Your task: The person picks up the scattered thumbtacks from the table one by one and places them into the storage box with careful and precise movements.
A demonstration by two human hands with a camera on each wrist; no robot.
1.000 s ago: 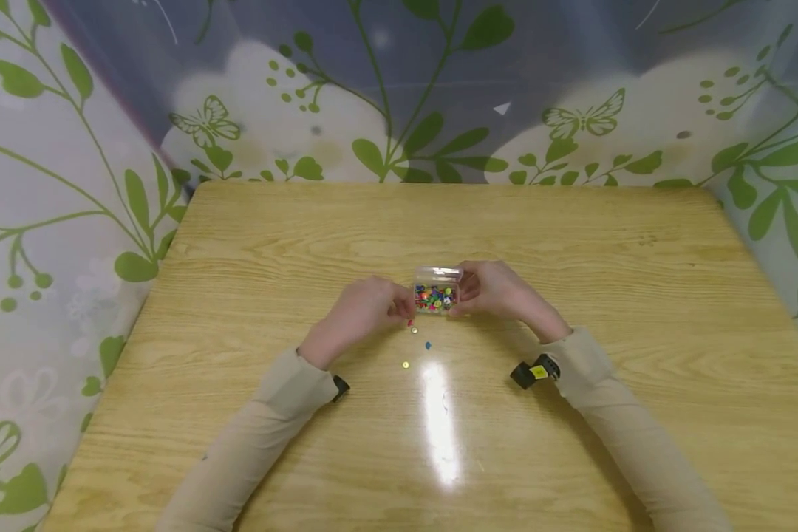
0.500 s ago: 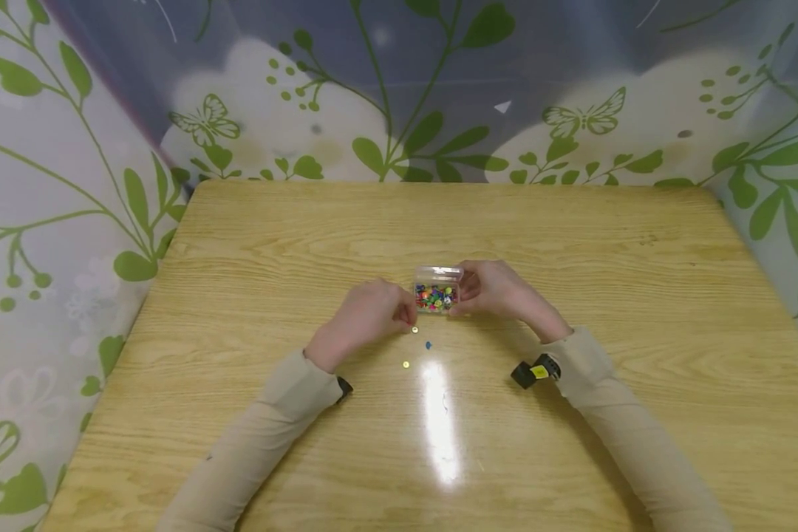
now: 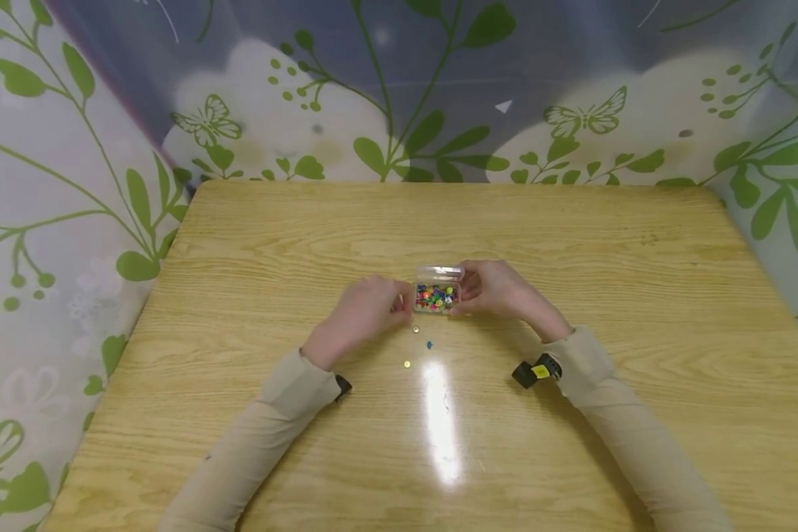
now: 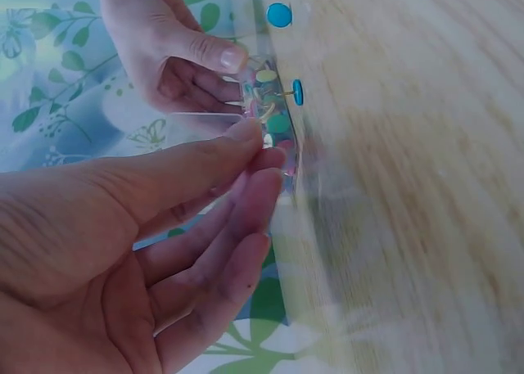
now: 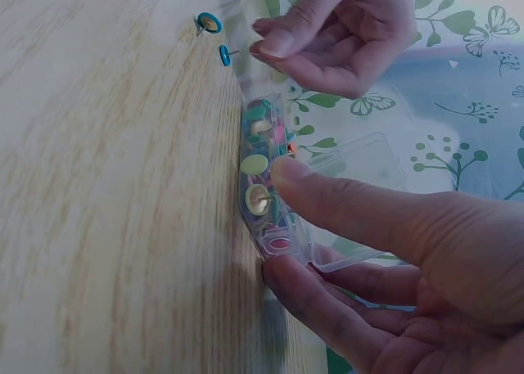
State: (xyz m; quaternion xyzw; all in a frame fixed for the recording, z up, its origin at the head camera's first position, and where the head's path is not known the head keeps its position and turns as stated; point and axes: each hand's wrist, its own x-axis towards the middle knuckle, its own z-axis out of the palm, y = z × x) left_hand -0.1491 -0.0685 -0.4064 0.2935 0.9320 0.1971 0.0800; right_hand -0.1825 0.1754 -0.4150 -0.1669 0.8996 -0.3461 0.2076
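Observation:
My right hand (image 3: 502, 288) holds a small clear plastic box (image 5: 260, 243) by its right end, thumb over the front edge and fingers beneath and behind. The hinged lid (image 3: 439, 273) stands raised at the back. Colourful thumbtacks (image 3: 437, 298) fill the box. My left hand (image 3: 371, 307) is at the box's left end, thumb and fingertips brought together in a pinch. The red thumbtack in it is hidden by the fingertips. Before the box lie a gold-rimmed thumbtack (image 3: 415, 329), a blue thumbtack (image 3: 429, 345) and a yellow thumbtack (image 3: 407, 364).
The wood-grain table (image 3: 292, 236) reaches back to a wall (image 3: 332, 148) with a leaf and butterfly pattern. A bright reflection lies on the tabletop in front of the loose thumbtacks. Black straps with cameras (image 3: 524, 374) are worn on the wrists.
The red thumbtack that lay in front of the box is gone from the tabletop. My left hand pinched it and moved slightly up beside the box. The right hand and box stay put.

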